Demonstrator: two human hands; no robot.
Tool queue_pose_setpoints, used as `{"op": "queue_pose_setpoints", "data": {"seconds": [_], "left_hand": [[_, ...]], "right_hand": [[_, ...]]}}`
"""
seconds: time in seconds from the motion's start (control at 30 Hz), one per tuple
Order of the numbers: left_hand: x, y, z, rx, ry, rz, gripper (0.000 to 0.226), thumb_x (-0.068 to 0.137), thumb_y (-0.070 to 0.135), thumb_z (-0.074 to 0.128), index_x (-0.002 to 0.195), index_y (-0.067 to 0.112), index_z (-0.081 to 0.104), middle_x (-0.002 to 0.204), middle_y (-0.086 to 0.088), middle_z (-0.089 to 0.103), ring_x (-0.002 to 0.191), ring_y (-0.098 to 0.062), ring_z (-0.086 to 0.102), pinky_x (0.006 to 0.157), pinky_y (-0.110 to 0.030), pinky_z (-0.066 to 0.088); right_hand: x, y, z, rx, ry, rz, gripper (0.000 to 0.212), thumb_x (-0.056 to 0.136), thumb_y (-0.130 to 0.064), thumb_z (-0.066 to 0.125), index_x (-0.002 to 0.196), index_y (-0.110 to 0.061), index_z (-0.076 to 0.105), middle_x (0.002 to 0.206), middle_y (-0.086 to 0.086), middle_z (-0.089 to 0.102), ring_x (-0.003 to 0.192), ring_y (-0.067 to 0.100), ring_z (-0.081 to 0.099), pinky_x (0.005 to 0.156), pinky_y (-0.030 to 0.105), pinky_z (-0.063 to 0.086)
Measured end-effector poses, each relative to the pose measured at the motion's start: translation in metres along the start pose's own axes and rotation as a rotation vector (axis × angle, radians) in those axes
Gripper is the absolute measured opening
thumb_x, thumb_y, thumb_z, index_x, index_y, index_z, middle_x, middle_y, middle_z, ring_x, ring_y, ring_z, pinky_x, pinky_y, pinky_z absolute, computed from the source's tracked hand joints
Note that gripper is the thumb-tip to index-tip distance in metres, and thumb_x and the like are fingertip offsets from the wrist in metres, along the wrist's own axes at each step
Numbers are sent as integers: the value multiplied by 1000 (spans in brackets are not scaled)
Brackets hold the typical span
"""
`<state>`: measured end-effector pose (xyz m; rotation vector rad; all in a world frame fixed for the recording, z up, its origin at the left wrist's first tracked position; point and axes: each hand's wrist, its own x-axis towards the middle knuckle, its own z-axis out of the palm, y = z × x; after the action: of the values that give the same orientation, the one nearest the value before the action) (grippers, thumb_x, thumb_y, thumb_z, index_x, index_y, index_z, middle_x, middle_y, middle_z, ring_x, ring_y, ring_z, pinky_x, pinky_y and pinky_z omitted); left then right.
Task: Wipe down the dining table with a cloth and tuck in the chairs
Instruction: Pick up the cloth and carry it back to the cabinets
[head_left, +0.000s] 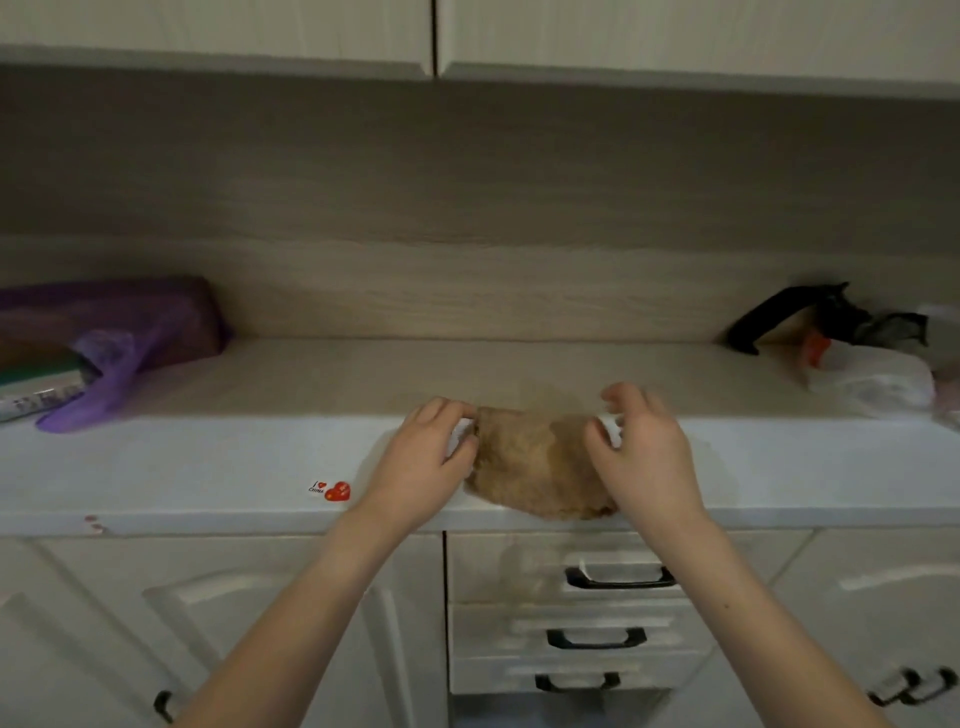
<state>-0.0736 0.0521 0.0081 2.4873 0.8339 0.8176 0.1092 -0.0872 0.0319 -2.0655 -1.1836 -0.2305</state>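
Note:
A tan, fuzzy cloth (530, 462) lies bunched on the white front strip of a sideboard counter (208, 467), its lower edge hanging slightly over the rim. My left hand (426, 457) pinches the cloth's left end between thumb and fingers. My right hand (644, 452) hovers over the cloth's right end with its fingers curled and apart; it is motion-blurred, so whether it grips the cloth is unclear. No dining table or chairs are in view.
A purple bag (119, 343) with boxes sits at the counter's left. A black-handled object (779, 317) and white plastic bags (872, 379) lie at the right. Wall cupboards (467, 41) hang overhead. Drawers with black handles (618, 577) are below. A heart sticker (332, 490) marks the counter.

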Motion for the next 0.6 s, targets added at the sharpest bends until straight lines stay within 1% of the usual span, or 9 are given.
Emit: {"op": "queue_pose_setpoints", "data": {"seconds": [0.07,0.1,0.2,0.27,0.33,0.43,0.5,0.53,0.6], "left_hand": [[6,13,3,34,-60,99,42,87,37,41,119,18,60,114,0,60,109,-19,54,93,-28,41],[8,19,6,64,-101,151,43,88,36,41,124,18,58,120,1,60,113,-17,53,97,-28,40],[10,29,21,217,-201,248,49,94,39,36,139,21,47,142,2,50,130,-14,42,113,-30,29],[13,28,32,300,-266,214,50,100,40,31,146,21,38,150,3,40,138,-12,34,117,-28,19],[23,25,37,343,-325,155,52,102,39,27,150,20,28,156,2,31,143,-13,26,119,-30,14],[48,15,41,396,-382,122,61,99,44,13,151,15,23,158,-3,25,146,-16,19,120,-34,12],[66,10,41,399,-361,124,80,86,49,-2,150,11,25,158,-7,26,146,-18,20,121,-31,11],[75,4,44,395,-360,124,84,83,49,-4,150,9,26,157,-9,27,146,-19,21,121,-30,11],[93,-5,48,410,-370,159,77,88,43,3,146,2,33,153,-15,33,143,-25,29,120,-35,19]], "right_hand": [[-2,-2,0,13,-149,-229,34,88,-27,56,120,-17,60,114,1,61,105,21,57,87,33,48],[-5,-3,2,-13,-251,-295,37,89,-33,54,123,-19,59,119,-1,60,110,19,56,91,32,47],[-6,-1,8,-85,-482,-296,47,98,-42,44,141,-23,45,144,-3,48,131,15,43,106,25,34],[2,2,13,-136,-587,-281,52,102,-42,35,150,-23,31,157,-3,31,144,11,26,114,22,17],[16,7,21,-194,-677,-281,54,104,-42,27,154,-22,18,161,-4,16,148,10,10,117,22,5],[42,17,45,-228,-715,-275,57,104,-43,22,155,-20,11,162,-4,9,149,11,3,120,26,-1],[61,25,64,-251,-662,-309,58,104,-43,23,155,-17,13,163,0,11,149,13,4,121,27,0],[71,28,72,-253,-644,-318,59,103,-42,24,155,-16,14,163,2,12,149,14,5,121,27,0],[91,33,87,-253,-661,-295,63,101,-46,22,155,-15,13,163,2,11,150,15,6,121,27,-1]]}}
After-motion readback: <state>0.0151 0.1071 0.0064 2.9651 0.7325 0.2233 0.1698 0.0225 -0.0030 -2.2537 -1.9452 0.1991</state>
